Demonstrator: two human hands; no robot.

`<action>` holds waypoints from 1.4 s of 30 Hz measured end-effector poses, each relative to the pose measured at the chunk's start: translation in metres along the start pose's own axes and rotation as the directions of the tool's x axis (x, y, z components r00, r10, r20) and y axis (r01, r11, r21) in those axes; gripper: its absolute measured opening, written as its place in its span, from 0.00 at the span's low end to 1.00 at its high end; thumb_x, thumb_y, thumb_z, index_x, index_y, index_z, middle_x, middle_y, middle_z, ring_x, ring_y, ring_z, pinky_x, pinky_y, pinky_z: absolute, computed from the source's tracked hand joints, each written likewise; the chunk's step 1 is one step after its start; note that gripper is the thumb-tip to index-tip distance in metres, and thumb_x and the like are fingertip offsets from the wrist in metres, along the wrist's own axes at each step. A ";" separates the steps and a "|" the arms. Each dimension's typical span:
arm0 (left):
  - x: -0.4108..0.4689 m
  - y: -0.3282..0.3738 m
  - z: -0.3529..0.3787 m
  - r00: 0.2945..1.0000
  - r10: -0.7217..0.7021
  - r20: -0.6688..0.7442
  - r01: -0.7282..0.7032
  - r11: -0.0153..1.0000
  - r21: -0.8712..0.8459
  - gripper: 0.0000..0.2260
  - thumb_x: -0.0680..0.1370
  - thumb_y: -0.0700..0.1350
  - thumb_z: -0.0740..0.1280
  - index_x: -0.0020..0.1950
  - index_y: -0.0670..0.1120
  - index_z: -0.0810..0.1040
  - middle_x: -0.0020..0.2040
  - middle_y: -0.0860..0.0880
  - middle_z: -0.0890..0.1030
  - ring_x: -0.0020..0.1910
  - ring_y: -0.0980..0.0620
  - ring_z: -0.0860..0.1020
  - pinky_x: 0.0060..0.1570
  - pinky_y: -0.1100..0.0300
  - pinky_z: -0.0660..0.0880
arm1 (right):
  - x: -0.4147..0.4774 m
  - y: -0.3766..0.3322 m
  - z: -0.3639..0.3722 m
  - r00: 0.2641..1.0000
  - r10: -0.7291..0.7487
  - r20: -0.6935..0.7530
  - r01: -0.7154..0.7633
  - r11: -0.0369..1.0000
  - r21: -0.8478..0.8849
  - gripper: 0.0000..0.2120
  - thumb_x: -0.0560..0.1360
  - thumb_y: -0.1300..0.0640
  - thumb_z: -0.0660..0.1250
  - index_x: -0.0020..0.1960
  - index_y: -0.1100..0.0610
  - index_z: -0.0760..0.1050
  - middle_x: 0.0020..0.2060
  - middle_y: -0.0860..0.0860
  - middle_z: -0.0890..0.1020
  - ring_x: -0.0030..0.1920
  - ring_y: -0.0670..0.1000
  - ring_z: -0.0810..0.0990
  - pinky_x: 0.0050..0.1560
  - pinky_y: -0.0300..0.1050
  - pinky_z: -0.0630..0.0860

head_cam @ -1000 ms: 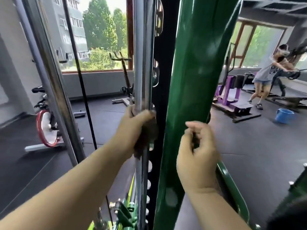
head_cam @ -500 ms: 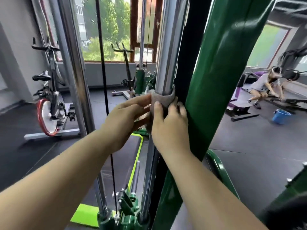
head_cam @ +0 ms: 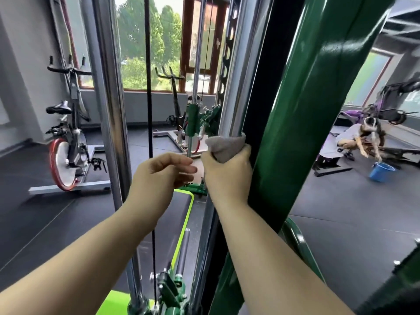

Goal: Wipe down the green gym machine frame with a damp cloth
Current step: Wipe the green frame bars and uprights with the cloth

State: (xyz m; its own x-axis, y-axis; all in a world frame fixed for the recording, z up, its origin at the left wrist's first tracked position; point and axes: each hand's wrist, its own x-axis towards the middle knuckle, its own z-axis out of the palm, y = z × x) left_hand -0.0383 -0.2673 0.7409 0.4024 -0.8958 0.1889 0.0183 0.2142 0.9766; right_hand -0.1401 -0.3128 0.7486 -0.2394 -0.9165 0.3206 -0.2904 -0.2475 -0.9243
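Grey cloth (head_cam: 227, 145) now held by R hand (head_cam: 227, 178) alone, curled tight round it & the chrome pole (head_cam: 241, 87); half a sec ago both hands wrapped it. L hand (head_cam: 163, 176) has let go, fingers (head_cam: 181, 167) loosely apart, holding nothing. Cloth sits on chrome, just beside the green frame (head_cam: 306, 133), so green paint prob. isn't being wiped yet. Dark rubber floor (head_cam: 341, 223); spin bike (head_cam: 68, 144) at left, blue bucket (head_cam: 381, 171) & another person (head_cam: 354, 138) at right.

Counted two hands (head_cam: 163, 176) (head_cam: 227, 176), one cloth (head_cam: 227, 144), one green frame (head_cam: 295, 133), two exercise bikes (head_cam: 66, 151) (head_cam: 175, 103), one blue bucket (head_cam: 381, 171), one other person (head_cam: 354, 137).
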 end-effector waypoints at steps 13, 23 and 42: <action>-0.003 -0.034 -0.056 0.746 0.617 -0.250 -0.354 0.686 0.636 0.22 0.67 0.38 0.63 0.62 0.41 0.74 0.67 0.40 0.70 0.68 0.54 0.62 0.67 0.75 0.50 | -0.011 0.078 0.016 0.983 0.173 0.065 -0.179 0.977 0.116 0.10 0.67 0.60 0.75 0.46 0.52 0.78 0.36 0.44 0.83 0.39 0.51 0.83 0.37 0.38 0.77; 0.005 -0.070 -0.023 0.890 0.387 -0.240 -0.228 0.835 0.501 0.27 0.77 0.41 0.67 0.75 0.51 0.62 0.61 0.56 0.71 0.56 0.57 0.72 0.52 0.64 0.70 | 0.035 0.010 0.007 0.991 -0.128 0.025 0.115 0.949 0.293 0.15 0.67 0.63 0.75 0.43 0.47 0.74 0.36 0.42 0.81 0.37 0.42 0.82 0.41 0.40 0.80; -0.032 -0.229 -0.023 0.957 -0.076 -0.279 0.231 0.782 0.578 0.08 0.83 0.49 0.58 0.48 0.46 0.68 0.38 0.46 0.75 0.41 0.40 0.74 0.42 0.48 0.69 | -0.027 0.179 0.038 0.981 0.037 0.189 -0.089 0.959 0.270 0.17 0.64 0.57 0.76 0.51 0.49 0.79 0.41 0.42 0.85 0.42 0.45 0.84 0.42 0.41 0.81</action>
State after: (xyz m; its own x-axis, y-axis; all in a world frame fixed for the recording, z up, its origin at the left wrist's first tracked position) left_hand -0.0345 -0.2790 0.5085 0.6390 -0.7653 0.0776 -0.4221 -0.2645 0.8671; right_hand -0.1505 -0.3448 0.5666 -0.0705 -0.9680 0.2409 -0.0069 -0.2410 -0.9705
